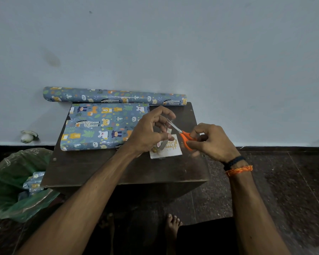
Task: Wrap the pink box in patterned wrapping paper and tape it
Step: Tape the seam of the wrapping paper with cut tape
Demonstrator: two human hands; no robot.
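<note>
A box covered in blue animal-patterned wrapping paper (101, 126) lies on the left of the small dark table (103, 168); no pink shows. My left hand (149, 131) holds a roll of clear tape (164, 142) just right of the box, with a strip pulled up between its fingers. My right hand (212, 142) grips orange-handled scissors (182, 134), whose blades point up-left at the strip of tape.
A roll of the same wrapping paper (114, 96) lies along the wall behind the table. A white greeting card (171, 150) lies under the hands. A green bin bag (13, 183) with paper scraps stands at the left. My bare foot (172, 225) is below the table.
</note>
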